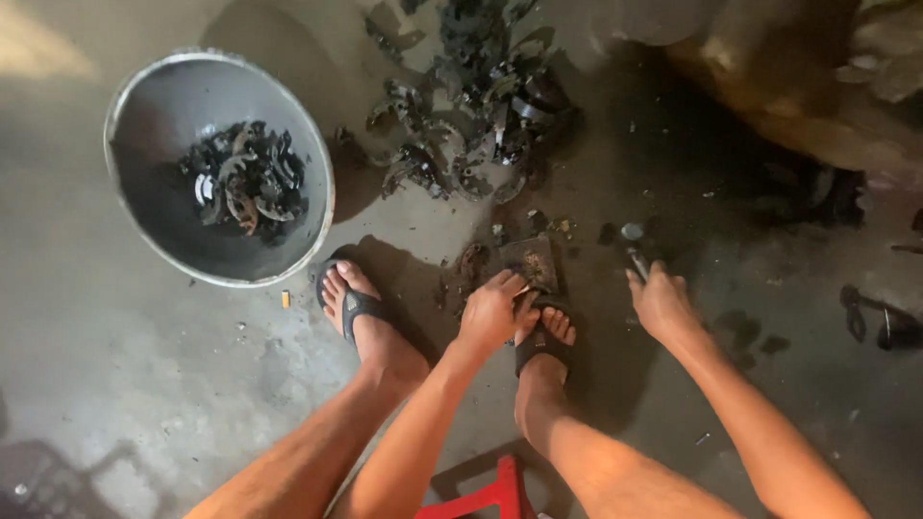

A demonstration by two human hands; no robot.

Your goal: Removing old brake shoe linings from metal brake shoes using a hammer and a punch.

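My left hand (492,309) reaches down between my feet and touches a small dark metal block (532,261) on the concrete floor, fingers curled at its near edge. My right hand (660,300) is closed around the handle of a dark tool (638,261) whose end points up and away from me. A pile of dark curved metal parts (476,115) lies just beyond the block. Whether the left hand pinches a small piece is hidden by the fingers.
A large round metal basin (139,216) at the left holds several more curved parts (245,178). My sandalled feet (354,303) flank the left hand. A red stool (486,495) shows at the bottom. More dark pieces (880,322) lie at the far right.
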